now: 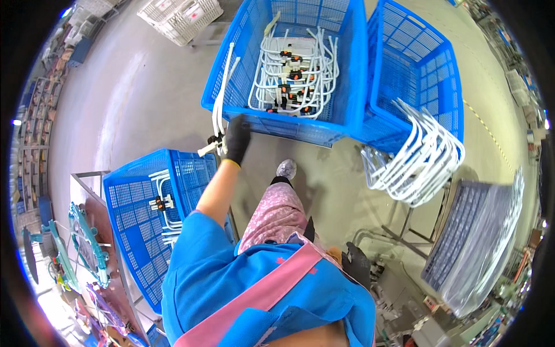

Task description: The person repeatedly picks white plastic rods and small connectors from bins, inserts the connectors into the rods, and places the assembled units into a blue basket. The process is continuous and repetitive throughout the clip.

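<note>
While your black-gloved left hand (237,139) is curled tight round slender white tubes (218,113), by the blue mesh plastic basket's (289,127) corner, your right hand (356,265) half-curled, contents unclear.

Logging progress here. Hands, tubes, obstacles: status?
Left hand gripping white tubes. Right hand low, away from them. Blue crate close ahead, possible obstacle.

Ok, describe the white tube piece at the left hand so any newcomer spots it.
Find the big blue crate at the top centre, then its near left corner. There the dark-gloved left hand grips the white tube piece, black fittings at its lower end. Unlike the white pieces piled inside the crate, this one is in a hand, its tubes pointing upward in the picture.
</note>
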`<action>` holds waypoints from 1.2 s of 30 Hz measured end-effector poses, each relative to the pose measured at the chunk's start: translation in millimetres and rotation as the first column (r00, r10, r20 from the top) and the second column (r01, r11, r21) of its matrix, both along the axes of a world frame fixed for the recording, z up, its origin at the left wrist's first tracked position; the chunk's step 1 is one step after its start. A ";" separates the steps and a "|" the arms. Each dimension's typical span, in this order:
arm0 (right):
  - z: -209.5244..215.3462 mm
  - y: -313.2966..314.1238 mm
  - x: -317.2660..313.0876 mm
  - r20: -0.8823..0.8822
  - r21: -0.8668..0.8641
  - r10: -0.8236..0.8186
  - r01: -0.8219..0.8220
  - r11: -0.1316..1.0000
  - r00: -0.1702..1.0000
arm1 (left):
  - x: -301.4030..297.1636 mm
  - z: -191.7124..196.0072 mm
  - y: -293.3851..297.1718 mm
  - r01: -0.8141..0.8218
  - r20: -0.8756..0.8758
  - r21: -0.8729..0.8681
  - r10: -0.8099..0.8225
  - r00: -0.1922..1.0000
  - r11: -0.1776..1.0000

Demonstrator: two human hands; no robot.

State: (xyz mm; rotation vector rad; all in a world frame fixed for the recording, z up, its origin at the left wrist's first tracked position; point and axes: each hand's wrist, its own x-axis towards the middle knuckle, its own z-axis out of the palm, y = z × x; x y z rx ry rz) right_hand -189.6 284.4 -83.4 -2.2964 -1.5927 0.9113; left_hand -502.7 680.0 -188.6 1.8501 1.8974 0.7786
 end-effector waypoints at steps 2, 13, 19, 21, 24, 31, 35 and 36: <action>2.5 43.9 3.3 -0.035 -0.059 -0.005 0.003 0.998 0.999 | -54.2 -54.4 53.0 -0.324 -0.282 -0.107 0.284 0.917 0.940; 23.1 118.2 53.3 0.054 -0.137 -0.172 0.178 0.974 0.984 | -120.0 -141.0 104.0 -0.365 -0.513 -0.401 0.124 0.850 0.840; -16.8 151.2 116.3 0.128 -0.003 -0.162 0.164 0.987 0.979 | -49.9 -77.3 106.8 -0.066 -0.436 -0.423 -0.139 0.889 0.904; -36.7 170.7 151.2 0.097 -0.006 -0.191 0.192 0.981 0.977 | -20.6 -65.5 121.7 -0.044 -0.437 -0.402 -0.150 0.887 0.915; -69.4 202.3 211.8 0.037 -0.077 -0.242 0.244 0.967 0.970 | 1.0 -53.3 128.6 -0.120 -0.457 -0.289 -0.026 0.889 0.950; -181.3 261.5 296.8 0.137 0.053 -0.307 0.302 0.952 0.942 | -21.2 29.8 61.9 -0.317 -0.253 -0.094 0.285 0.924 0.944; -234.4 282.8 308.8 0.306 0.027 -0.466 0.482 0.876 0.830 | -18.6 108.1 24.7 -0.304 -0.217 0.033 0.304 0.928 0.952; -239.1 283.5 315.1 0.200 0.094 -0.510 0.502 0.860 0.837 | -14.8 125.7 16.8 -0.349 -0.117 -0.012 0.345 0.931 0.937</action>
